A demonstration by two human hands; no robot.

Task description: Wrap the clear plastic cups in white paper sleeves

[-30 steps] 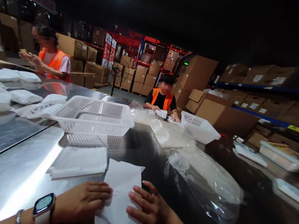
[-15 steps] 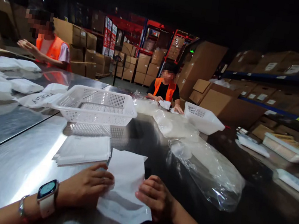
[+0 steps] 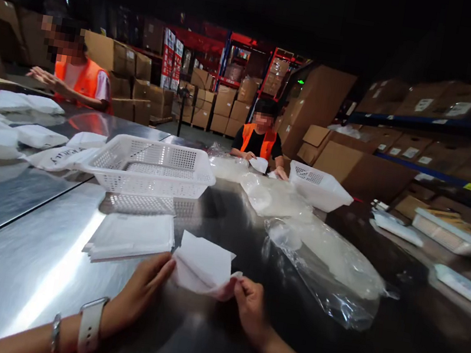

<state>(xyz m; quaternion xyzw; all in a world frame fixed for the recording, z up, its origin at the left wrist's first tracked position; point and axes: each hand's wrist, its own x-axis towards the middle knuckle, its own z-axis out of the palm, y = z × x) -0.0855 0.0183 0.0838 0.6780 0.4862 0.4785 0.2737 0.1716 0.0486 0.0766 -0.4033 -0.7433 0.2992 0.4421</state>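
Between my two hands is a white paper-like sheet or bag (image 3: 204, 264), its near edge lifted and folded back toward its far part. My left hand (image 3: 152, 277), with a watch on the wrist, pinches its left corner. The right corner is gripped between thumb and fingers of my right hand (image 3: 251, 307). Just beyond my left hand lies a stack of flat white sheets or bags (image 3: 132, 236) on the shiny metal table (image 3: 66, 287). Whether the held piece is a single sheet or a pouch I cannot tell.
A white perforated basket (image 3: 148, 186) stands behind the stack, a second basket (image 3: 320, 190) farther right. Clear plastic bags (image 3: 324, 262) stretch along the table's right. White filled packages (image 3: 42, 137) lie at left. Two people in orange vests (image 3: 259, 138) work across the table.
The white piece's near edge has come up and folded away from me. My hands have gone from lying at its sides to pinching its corners. My left wrist has turned.
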